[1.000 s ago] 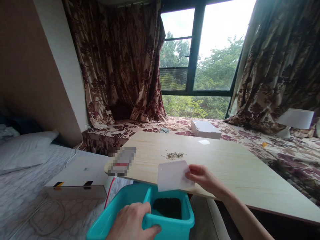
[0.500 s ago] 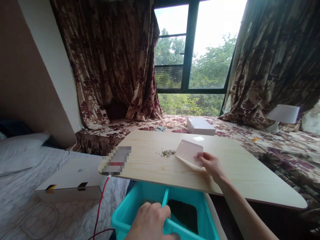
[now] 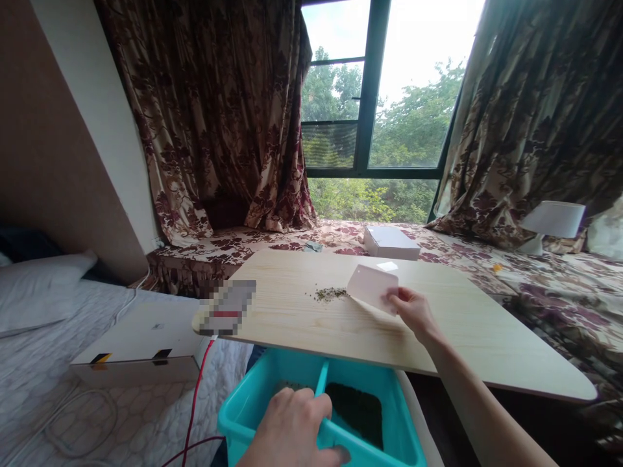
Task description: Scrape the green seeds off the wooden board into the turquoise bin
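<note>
White lamp [image 3: 555,219] and, probably, a phone [image 3: 228,308]

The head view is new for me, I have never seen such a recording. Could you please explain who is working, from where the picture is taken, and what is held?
There is no machine here: a person works with two bare hands. The camera sits on the person's head and looks forward and down. The right hand holds a thin pale card over the wooden table, beside a scatter of small grains. The left hand grips a turquoise bin at its near side, by the divider; dark material lies in its right compartment. At the table's left end lies a pixelated object, too obscured to name, with a red cable beside it.
</note>
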The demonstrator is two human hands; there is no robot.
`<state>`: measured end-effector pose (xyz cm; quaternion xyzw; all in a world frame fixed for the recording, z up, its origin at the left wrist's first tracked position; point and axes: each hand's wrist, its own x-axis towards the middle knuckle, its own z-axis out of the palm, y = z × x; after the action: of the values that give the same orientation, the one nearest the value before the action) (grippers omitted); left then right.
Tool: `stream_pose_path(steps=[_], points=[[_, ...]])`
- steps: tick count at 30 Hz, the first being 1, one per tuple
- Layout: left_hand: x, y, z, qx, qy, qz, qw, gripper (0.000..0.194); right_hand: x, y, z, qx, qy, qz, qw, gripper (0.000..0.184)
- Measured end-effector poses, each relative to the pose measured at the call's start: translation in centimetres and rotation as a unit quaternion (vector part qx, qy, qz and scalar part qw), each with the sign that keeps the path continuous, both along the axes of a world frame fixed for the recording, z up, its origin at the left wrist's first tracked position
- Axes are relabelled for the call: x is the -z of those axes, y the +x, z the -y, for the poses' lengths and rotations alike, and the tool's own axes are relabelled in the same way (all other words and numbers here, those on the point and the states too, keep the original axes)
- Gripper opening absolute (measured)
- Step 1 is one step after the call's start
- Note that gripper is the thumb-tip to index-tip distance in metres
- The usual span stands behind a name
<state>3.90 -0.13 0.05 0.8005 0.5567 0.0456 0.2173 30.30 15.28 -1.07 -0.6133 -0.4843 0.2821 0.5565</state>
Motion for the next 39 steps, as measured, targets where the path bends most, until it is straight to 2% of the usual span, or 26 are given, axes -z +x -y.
stream_pose_path(steps=[7, 19, 25, 39], points=[[0.6, -0.4, -0.2, 0.006, 0.018, 0.004, 1.0, 0.02, -0.9, -0.7, 0.7, -0.033, -0.015, -0.008, 0.999, 0.022], [0.5, -0.4, -0.2, -0.004, 0.025, 0.024, 0.999, 0.02, -1.6, -1.0, 1.9, -0.076, -0.021, -0.007, 0.997, 0.02], [0.1, -0.4, -0.1, -0.018, 0.012, 0.027, 0.999, 0.022, -1.5, -0.4, 2.6, -0.079, -0.019, -0.002, 0.997, 0.021], [-0.1, -0.4, 0.2, -0.019, 0.004, 0.017, 1.0, 0.021, -1.2, -1.4, 1.8, -0.058, -0.02, 0.0, 0.998, 0.018]])
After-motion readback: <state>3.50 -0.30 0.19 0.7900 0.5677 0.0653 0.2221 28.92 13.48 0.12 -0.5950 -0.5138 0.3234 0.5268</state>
